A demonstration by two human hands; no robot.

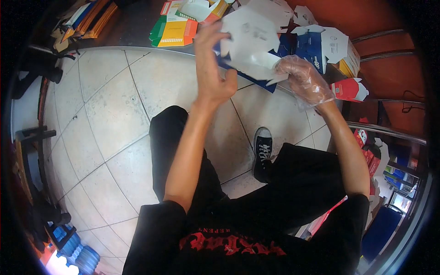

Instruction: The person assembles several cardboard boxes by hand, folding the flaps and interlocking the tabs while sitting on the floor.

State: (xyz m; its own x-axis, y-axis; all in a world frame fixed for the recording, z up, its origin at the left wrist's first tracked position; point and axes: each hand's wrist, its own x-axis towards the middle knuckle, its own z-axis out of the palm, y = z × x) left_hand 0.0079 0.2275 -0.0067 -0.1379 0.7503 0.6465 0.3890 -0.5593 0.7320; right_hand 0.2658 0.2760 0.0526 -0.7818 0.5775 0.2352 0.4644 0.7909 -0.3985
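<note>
A paper food carton point(252, 39), white inside with blue showing along its lower edge, is partly unfolded in front of me. My right hand point(305, 82), in a clear plastic glove, pinches its lower right corner. Beside the carton's left edge is my left hand point(211, 68), bare and slightly blurred. Its thumb stands apart and its fingers point upward; whether the fingertips touch the carton I cannot make out. A blue and white carton point(311, 48) stands just beyond my right hand.
Green, yellow and orange cartons point(176, 27) lie on the dark table point(130, 30). Flat card pieces point(87, 20) are stacked at far left. A red carton point(348, 89) sits right of my glove, near metal rails point(385, 55). Tiled floor point(110, 105) shows below.
</note>
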